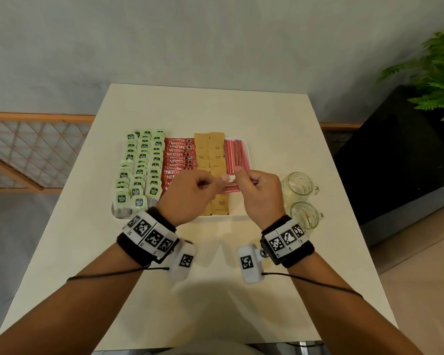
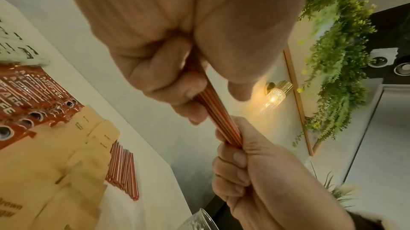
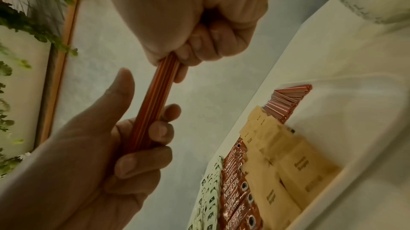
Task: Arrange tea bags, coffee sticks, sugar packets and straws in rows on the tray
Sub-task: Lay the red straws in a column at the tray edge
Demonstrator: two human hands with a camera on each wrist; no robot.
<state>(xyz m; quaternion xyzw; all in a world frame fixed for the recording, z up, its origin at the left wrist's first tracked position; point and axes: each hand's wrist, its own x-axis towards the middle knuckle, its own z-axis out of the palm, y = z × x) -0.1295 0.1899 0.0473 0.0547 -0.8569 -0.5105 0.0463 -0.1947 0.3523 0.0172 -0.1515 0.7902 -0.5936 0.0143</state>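
A white tray (image 1: 249, 160) lies on the table and holds rows running away from me. From left to right they are green tea bags (image 1: 139, 172), red coffee sticks (image 1: 178, 155), brown sugar packets (image 1: 210, 149) and red striped straws (image 1: 236, 156) at the far right. Above the tray's near right part both hands hold one bundle of red striped straws (image 1: 230, 187) crosswise. My left hand (image 1: 215, 183) grips its left end, fingers curled round it (image 2: 218, 116). My right hand (image 1: 244, 178) grips the other end (image 3: 153, 111). The hands hide the tray's near middle.
Two glass mugs (image 1: 299, 184) (image 1: 305, 216) stand just right of the tray. The cream table (image 1: 215, 278) has bare surface in front of and behind the tray. A black cabinet (image 1: 395, 155) and a green plant (image 1: 436, 73) are off to the right.
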